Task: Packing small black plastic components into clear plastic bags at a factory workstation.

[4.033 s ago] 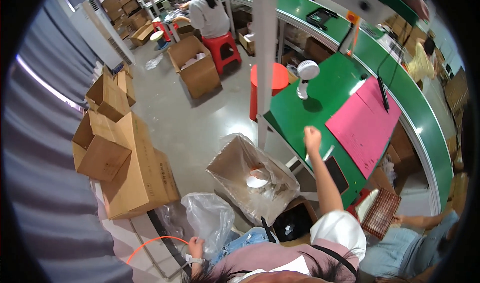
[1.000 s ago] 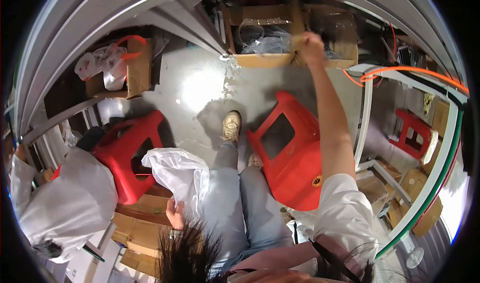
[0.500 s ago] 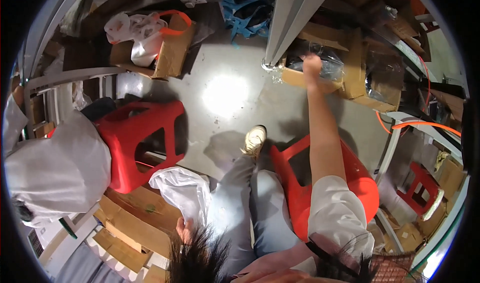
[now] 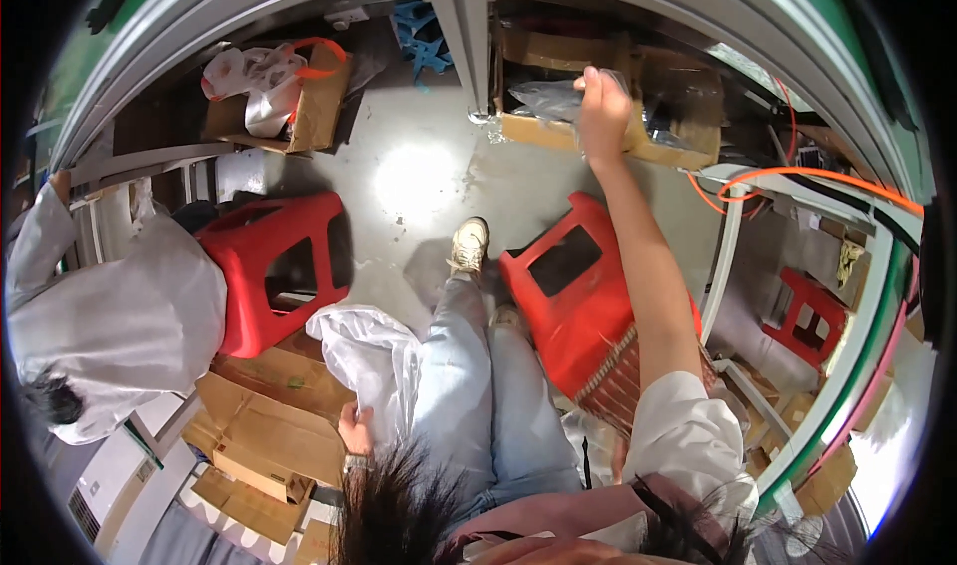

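Right hand (image 4: pixel 605 116) is pinching grey plastic bag (image 4: pixel 543 98), lying leftward inside carton (image 4: pixel 538 132); left hand (image 4: pixel 355 430) is holding white bag (image 4: pixel 371 356).

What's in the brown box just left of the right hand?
Crumpled greyish plastic shows inside the brown box. The right hand blocks part of the view; whatever lies beneath the plastic is covered, so I can't tell.
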A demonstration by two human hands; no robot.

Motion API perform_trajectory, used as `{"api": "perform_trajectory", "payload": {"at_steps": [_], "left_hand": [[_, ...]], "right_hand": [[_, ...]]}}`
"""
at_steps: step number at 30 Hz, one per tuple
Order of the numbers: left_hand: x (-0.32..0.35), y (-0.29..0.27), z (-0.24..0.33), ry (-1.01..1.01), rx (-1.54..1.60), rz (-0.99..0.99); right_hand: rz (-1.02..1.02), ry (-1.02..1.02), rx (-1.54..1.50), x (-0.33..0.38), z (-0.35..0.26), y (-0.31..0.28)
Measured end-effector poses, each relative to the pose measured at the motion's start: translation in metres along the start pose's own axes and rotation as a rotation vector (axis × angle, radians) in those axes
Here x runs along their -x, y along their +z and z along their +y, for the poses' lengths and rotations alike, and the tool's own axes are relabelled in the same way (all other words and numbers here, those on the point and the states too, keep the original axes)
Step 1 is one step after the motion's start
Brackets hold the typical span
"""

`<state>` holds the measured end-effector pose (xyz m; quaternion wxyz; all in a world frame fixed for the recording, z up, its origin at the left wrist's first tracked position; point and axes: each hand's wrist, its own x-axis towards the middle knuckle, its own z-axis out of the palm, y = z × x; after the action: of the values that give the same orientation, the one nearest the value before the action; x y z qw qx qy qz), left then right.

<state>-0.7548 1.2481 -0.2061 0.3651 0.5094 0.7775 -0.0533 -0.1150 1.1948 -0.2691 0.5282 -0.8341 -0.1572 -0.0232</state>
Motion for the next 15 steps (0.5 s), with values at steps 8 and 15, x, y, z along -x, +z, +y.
{"api": "perform_trajectory", "payload": {"at_steps": [8,15], "left_hand": [[0.058,-0.035,0.079,0.551,-0.157,-0.066],[0.064,-0.073,0.100,0.776,-0.184,-0.138]], "right_hand": [[-0.128,0.519,-0.566,0.085,-0.200,-0.150],[-0.155,0.559,-0.597,0.178,-0.325,-0.298]]}}
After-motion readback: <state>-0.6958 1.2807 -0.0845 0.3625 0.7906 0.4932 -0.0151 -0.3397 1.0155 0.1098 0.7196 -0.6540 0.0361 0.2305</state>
